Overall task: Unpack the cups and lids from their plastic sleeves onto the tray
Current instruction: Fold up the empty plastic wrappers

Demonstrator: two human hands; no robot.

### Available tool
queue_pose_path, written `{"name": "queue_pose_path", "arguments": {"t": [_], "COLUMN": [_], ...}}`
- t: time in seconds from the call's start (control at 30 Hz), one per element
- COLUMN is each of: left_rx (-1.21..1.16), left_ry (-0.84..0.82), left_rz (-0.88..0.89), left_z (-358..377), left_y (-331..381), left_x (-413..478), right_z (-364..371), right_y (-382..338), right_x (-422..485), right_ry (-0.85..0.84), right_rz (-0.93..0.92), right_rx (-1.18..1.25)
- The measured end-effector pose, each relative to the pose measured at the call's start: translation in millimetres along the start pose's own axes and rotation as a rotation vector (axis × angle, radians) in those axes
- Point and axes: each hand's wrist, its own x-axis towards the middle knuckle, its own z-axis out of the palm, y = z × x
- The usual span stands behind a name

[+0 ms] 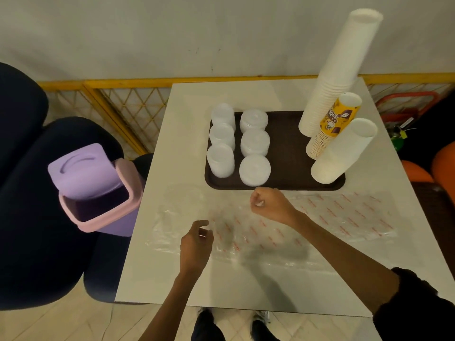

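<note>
Six piles of white lids (pixel 254 169) and three tall stacks of cups (pixel 342 153) stood on the brown tray (pixel 285 153) on the white surface (pixel 187 134). Flat plastic sleeves (pixel 344 217) lay just in front of it. The left hand (pixel 197 244) and right hand (pixel 268 205) were apart over the plastic, fingers curled, and I could not tell if they held it

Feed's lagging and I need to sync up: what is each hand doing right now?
Left hand: open, fingers loosely curled over the plastic sleeves, holding nothing visible.
Right hand: fingers curled; cannot tell whether it pinches a sleeve.
</note>
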Motion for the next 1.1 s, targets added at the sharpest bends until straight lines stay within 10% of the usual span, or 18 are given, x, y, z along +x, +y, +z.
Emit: {"name": "queue_pose_path", "arguments": {"t": [0.53,0.8,1.1], "left_rx": [-0.848,-0.727,-0.78], "left_ry": [-0.328,-0.27,-0.024], "left_rz": [-0.291,-0.164,0.112], "left_z": [12,5,-26], "left_y": [97,110,136], "left_x": [1,-1,3], "right_z": [-74,-83,-84], "right_y": [-36,-25,-43], "right_x": [-43,-65,-68], "right_ry": [0.085,0.067,0.643], "right_rz": [0.195,0.263,-0.058], "right_rx": [1.062,0.871,0.26]}}
